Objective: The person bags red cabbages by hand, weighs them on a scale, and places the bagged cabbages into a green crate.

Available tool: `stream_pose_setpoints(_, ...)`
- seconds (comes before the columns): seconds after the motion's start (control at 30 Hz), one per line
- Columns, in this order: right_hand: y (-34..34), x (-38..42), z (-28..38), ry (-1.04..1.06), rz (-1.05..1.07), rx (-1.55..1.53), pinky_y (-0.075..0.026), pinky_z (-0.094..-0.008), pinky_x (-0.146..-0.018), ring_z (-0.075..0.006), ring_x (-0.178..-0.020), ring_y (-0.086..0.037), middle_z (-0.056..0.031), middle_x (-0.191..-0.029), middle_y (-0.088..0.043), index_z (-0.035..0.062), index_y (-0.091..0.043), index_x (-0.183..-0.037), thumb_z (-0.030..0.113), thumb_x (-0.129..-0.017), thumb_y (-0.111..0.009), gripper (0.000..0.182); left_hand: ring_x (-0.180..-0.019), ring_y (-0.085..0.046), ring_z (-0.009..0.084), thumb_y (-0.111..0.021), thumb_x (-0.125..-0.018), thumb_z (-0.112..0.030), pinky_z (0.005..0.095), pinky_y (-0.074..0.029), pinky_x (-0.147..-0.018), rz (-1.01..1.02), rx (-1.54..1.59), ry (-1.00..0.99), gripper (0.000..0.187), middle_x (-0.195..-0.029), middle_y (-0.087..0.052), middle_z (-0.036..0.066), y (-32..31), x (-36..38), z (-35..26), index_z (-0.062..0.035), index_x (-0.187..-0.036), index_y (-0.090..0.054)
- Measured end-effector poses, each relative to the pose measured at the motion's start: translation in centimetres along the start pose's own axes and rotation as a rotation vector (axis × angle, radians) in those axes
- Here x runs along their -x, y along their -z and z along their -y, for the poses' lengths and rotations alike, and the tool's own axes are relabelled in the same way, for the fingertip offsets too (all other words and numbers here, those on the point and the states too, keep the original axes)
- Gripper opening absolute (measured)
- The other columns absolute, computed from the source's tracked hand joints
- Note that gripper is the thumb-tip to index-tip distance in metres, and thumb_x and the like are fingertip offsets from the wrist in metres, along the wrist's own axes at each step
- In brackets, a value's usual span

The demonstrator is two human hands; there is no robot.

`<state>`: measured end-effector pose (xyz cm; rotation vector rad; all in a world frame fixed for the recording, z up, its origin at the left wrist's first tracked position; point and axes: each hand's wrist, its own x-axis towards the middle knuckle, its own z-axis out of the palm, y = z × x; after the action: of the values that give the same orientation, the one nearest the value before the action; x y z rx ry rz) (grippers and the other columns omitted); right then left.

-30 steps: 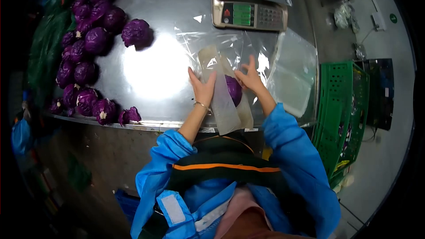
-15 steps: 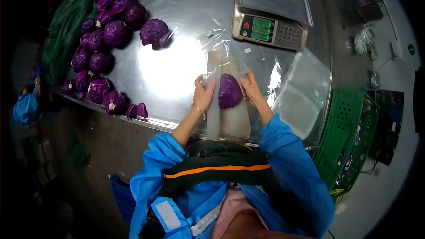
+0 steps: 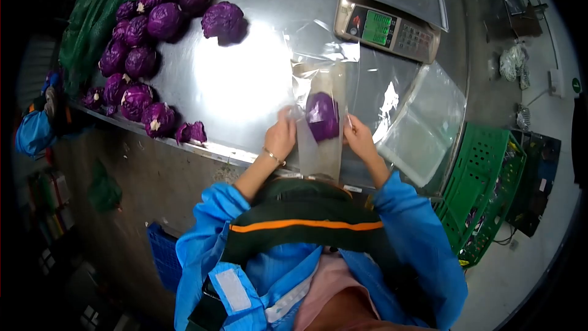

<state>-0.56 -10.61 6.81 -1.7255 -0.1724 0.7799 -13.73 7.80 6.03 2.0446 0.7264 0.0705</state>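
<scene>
A purple cabbage [image 3: 322, 116] lies in front of me on the steel table, inside clear plastic film [image 3: 324, 76]. Beneath and around it runs a pale beige strip that reaches the table's near edge. My left hand [image 3: 282, 135], with a bracelet at the wrist, is closed on the film's left side; its fingertips are partly hidden. On the opposite side my right hand [image 3: 359, 136] pinches the film's right edge. The cabbage sits between my two hands, and neither hand appears to touch it directly.
Several loose purple cabbages [image 3: 165, 21] are heaped at the left by a green net [image 3: 92, 43]. A digital scale [image 3: 392, 30] stands at the back right. Flat clear bags [image 3: 422, 129] lie right of my hands, beside a green crate [image 3: 474, 190]. A blue crate [image 3: 164, 257] stands below.
Both hands have drawn the film's sides around the cabbage, and the film now lies flatter over it. The view has shifted, so the scale and heap sit higher.
</scene>
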Motion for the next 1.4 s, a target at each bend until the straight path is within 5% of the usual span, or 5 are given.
stream_pose_setpoints(0.13,0.4,5.8,-6.7,0.511,-0.168,0.595,-0.04,-0.0358,-0.049,-0.0207,-0.054,-0.053,-0.0196,-0.06,-0.049,0.0001,-0.055,-0.089,0.015,-0.089,-0.047,0.017,-0.063,-0.058,0.0382,-0.048,-0.087,-0.013,0.0475,-0.047,-0.056,0.037,-0.201,-0.39,0.025,-0.072,-0.059,0.02,-0.2,5.7,2.4,-0.0075,-0.111,-0.046)
stream_pose_setpoints(0.57,3.2,5.1,13.9,0.02,-0.051,-0.042,-0.048,-0.0278,-0.056,-0.0196,-0.07,-0.062,-0.0075,-0.07,-0.061,0.003,-0.057,-0.091,0.019,-0.091,-0.049,0.017,-0.045,-0.057,0.0159,-0.043,-0.092,-0.016,0.0284,-0.044,-0.044,0.108,0.228,-0.115,0.023,-0.058,-0.059,0.01,12.7,-4.2,-12.5,-0.0021,-0.104,-0.056)
stream_pose_setpoints(0.8,0.3,8.3,17.0,1.168,0.041,1.349,-0.022,-0.0505,-0.105,-0.023,-0.105,-0.054,-0.0031,-0.09,-0.061,0.014,-0.059,-0.091,0.004,-0.068,-0.059,0.025,-0.044,-0.056,0.0143,-0.036,-0.094,-0.018,0.0249,-0.045,-0.038,0.477,0.189,0.079,0.027,-0.059,-0.059,0.01,11.1,-3.4,-13.2,-0.0033,-0.115,-0.046)
stream_pose_setpoints(1.07,0.0,14.9,19.5,0.777,0.316,1.064,-0.03,-0.0478,-0.1,-0.0238,-0.098,-0.056,-0.0082,-0.091,-0.06,0.0078,-0.06,-0.096,0.011,-0.071,-0.062,0.025,-0.044,-0.055,0.0153,-0.034,-0.094,-0.016,0.0271,-0.045,-0.038,0.563,0.389,0.183,0.025,-0.06,-0.059,0.013,10.4,-3.0,-13.3,-0.0017,-0.113,-0.043)
stream_pose_setpoints(1.4,5.7,20.9,26.1,0.942,-0.681,0.911,-0.047,-0.0334,-0.073,-0.0222,-0.078,-0.057,-0.0134,-0.087,-0.06,-0.0036,-0.061,-0.088,0.003,-0.082,-0.057,0.009,-0.054,-0.062,0.0185,-0.042,-0.091,-0.018,0.0268,-0.05,-0.045,0.68,-0.125,0.027,0.029,-0.072,-0.064,0.014,13.3,-6.3,-16.2,-0.0019,-0.115,-0.048)
